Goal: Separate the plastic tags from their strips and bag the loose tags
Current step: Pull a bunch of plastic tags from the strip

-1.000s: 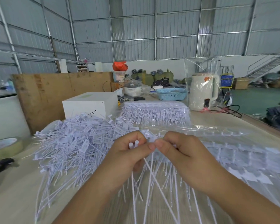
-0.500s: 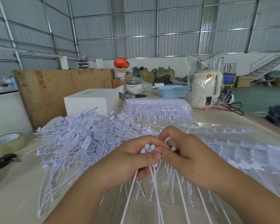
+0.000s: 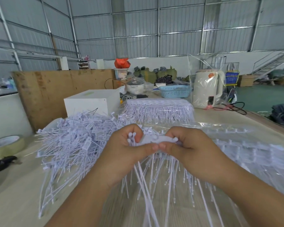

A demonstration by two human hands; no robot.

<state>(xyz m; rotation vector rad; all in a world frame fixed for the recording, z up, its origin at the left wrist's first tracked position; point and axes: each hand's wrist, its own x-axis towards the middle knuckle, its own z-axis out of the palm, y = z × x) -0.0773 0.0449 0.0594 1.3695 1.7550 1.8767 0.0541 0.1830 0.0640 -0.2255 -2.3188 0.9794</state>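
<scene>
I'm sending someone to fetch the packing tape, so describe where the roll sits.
Start at the big heap of loose white tags on the light wooden table. Look left to the table's edge: the tape roll lies flat there, a wide yellowish ring, round unlike the dark tool just in front of it.

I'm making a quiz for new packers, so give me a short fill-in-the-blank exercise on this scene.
1. Both hands, left hand and right hand, hold one white ____ of tags between them.
2. The heap of loose tags lies on the person's ____ side.
3. The basket behind the stacked strips is ____ in colour.
4. The roll of tape lies at the table's ____ edge.

Missing words: strip; left; blue; left
</scene>
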